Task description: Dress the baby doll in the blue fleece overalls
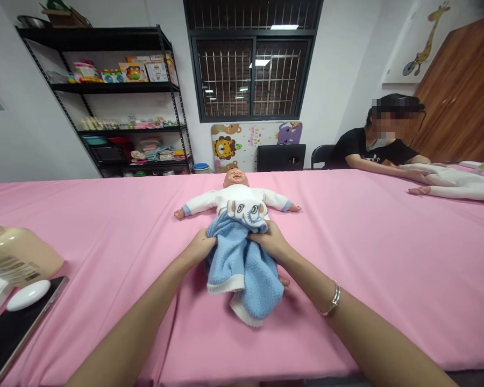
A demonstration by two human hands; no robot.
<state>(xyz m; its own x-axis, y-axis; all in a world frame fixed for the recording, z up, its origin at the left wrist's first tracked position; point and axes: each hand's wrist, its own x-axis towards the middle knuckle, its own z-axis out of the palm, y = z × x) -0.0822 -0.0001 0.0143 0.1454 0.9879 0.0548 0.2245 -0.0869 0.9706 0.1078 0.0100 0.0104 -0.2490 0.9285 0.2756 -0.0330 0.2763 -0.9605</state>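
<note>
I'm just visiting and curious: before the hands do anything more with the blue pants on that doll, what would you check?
1. Left hand grips the pants: ok.
2. Right hand grips the pants: ok.
3. Doll lies face up, flat on the table: ok.
4. Waistband sits even at the belly: cannot tell.
5. Doll's feet are through the legs: cannot tell, cloth hides them.
6. Bottle stands apart from the doll: ok.

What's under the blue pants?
The doll's legs are inside the blue pants, mostly hidden. One small foot peeks out. Both hands, left and right, grip the waistband.
</note>
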